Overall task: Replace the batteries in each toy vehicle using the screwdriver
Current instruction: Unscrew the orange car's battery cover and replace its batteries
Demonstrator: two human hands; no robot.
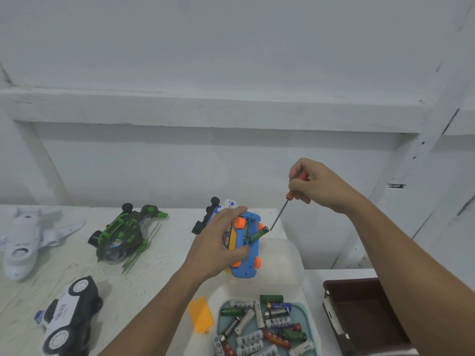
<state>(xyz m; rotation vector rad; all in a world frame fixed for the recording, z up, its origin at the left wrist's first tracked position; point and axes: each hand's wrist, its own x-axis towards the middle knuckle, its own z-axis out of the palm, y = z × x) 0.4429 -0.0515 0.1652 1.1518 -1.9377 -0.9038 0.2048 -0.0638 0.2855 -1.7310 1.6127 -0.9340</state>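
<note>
Worktop (159, 265): white and speckled, carrying the toys; the held car hangs above its right end.
Brown box (370, 319): dark, open-topped, at 4 o'clock from the held car.
Clear tub (282, 263): cloudy plastic, directly under and behind the car.
Battery tray (309, 319): teal rim, at 6 o'clock from the car, holding loose batteries (259, 327) in white, green, red and black.
White plane (23, 240): underside up, far out at 9 o'clock.
Police car (69, 314): black and white, at 8 o'clock.
Green helicopter (120, 235): black and green, tipped over, at 9 o'clock, nearer than the plane.
Blue toy car (248, 255): underside towards the camera, blue base, yellow side, four orange wheels, battery bay uncovered with one green cell lying in it.
Left hand (218, 242): fingers wrapped round the car's side, thumb on the base.
Right hand (311, 183): at 1 o'clock from the car, fingers curled tight round the tool's handle.
Toy train (208, 217): black and blue, just behind the left hand at 11 o'clock.
Orange cover (200, 314): flat on the worktop, just left of the tray.
Screwdriver (281, 213): orange-and-black handle, thin shaft slanting down towards 7 o'clock.
Green battery (258, 234): tilted out of the bay, raised end towards 2 o'clock, just beside the tool's tip; contact cannot be told.
</note>
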